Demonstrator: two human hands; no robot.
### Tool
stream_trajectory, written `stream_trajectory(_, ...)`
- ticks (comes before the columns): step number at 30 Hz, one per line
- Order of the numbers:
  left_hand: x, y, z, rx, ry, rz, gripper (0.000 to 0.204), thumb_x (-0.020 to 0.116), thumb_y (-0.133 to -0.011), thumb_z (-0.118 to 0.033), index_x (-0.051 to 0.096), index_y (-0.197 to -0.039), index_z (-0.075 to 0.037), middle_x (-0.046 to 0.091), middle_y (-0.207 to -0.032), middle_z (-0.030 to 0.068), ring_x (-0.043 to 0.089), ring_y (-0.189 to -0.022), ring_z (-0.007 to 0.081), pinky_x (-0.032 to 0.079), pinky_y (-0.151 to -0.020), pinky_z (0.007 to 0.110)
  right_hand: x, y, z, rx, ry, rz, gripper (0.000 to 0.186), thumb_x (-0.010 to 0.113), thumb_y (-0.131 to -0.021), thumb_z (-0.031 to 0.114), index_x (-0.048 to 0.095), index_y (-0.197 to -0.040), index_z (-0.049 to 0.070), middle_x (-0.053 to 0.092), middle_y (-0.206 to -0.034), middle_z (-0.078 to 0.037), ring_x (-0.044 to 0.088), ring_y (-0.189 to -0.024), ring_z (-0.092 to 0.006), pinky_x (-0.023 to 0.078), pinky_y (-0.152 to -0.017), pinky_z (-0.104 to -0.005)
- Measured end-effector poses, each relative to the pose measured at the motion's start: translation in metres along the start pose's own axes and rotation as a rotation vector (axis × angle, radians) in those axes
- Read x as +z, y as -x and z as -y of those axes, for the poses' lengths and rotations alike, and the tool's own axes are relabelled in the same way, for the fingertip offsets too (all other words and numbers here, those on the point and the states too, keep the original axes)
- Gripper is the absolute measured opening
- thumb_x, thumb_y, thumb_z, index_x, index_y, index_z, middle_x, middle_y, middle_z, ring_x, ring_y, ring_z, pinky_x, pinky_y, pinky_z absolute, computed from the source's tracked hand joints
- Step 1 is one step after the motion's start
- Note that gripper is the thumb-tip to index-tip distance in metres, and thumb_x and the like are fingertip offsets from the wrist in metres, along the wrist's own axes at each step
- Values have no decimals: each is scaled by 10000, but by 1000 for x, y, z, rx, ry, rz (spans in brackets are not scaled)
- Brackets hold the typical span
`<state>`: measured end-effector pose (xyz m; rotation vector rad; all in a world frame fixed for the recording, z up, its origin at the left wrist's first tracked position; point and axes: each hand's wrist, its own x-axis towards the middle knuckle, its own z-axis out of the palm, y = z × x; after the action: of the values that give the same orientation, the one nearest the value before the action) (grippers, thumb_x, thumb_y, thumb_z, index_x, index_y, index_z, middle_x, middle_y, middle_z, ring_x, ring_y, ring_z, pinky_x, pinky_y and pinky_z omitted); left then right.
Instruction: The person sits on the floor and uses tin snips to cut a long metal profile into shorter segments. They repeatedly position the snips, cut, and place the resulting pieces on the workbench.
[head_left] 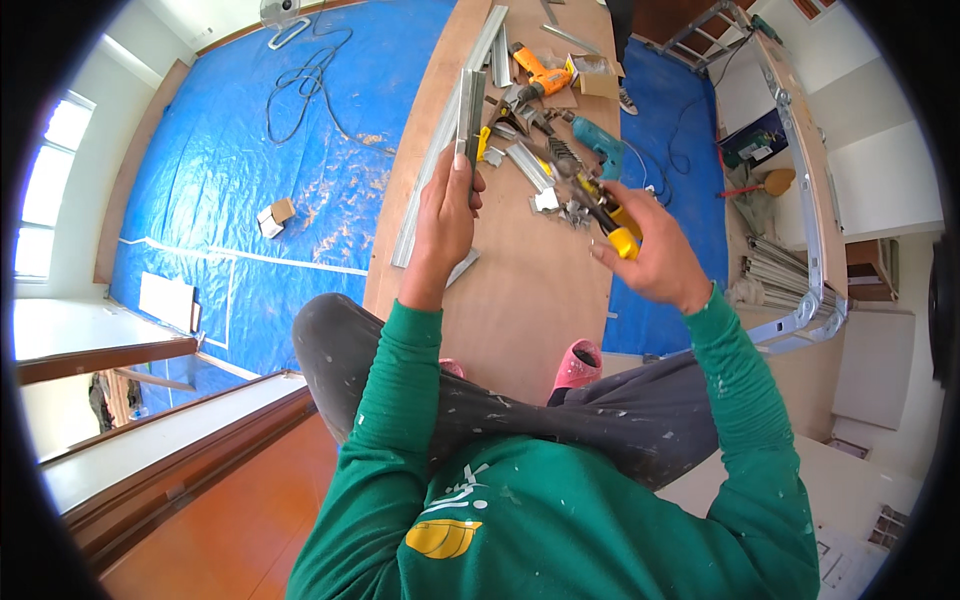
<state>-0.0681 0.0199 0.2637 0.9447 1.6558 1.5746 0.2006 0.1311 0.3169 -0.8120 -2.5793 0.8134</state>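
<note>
Hands are both occupied above the near part of the bench (530, 290). The left hand (445, 222) wraps its fingers and thumb around the lower end of a grey metal channel (471, 110), which points away from the body, raised above the bench. The right hand (655, 248) curls around a yellow-handled hand tool (604, 218), its dark head aimed toward the far left; blur hides whether the tool's jaws meet. The tool and the channel are apart, with a gap of bench between them.

Just beyond the hands, metal offcuts and small tools lie in a jumble on the bench. A teal drill (597, 143) lies beyond the right hand; farther off, an orange drill (543, 75) sits just beside an open cardboard box (598, 82). A long metal strip (420, 205) runs along the bench's left side, partly behind the left forearm. Nearer the body, a pink shoe (577, 366) shows beside the dark trousers.

Blue sheeting (350, 210) spreads over the floor on both sides. On its left stretch lie a small box (275, 217) and a looped dark cable (300, 88). At the far end of the bench stands another person's shoe (627, 102).
</note>
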Motion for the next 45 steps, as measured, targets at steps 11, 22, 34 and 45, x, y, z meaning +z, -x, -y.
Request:
stream_trajectory(11,18,13,-4,224,-15,-69,535,358,-1179,-456,588,-1387,-20,616,-974,36,572,-824,125,499,-735,306,8,9,35,-107,179,-124,791,900,-822,251,568,-1492,-8,595,-1216,-208,609,-1112,-400,524,-978,-462)
stream_trajectory(22,27,15,3,248,79,-72,488,385,-1174,-381,548,-1432,0,634,-948,57,589,-813,134,508,-734,308,5,9,43,-121,171,-121,764,899,-836,252,562,-1482,21,589,-1161,-186,613,-1060,-378,530,-939,-465)
stream_trajectory(34,32,18,6,253,122,-56,526,380,-1177,-360,503,-1521,19,641,-946,63,582,-809,134,508,-728,308,4,12,44,-108,135,-98,777,894,-836,238,534,-1487,15,574,-1155,-186,603,-1057,-380,522,-929,-471)
stream_trajectory(45,34,16,8,272,115,-41,538,377,-1176,-315,457,-1596,13,631,-943,66,562,-793,144,501,-721,314,4,12,42,-140,254,-173,799,903,-810,223,543,-1498,37,556,-1200,-168,575,-1093,-364,493,-967,-480)
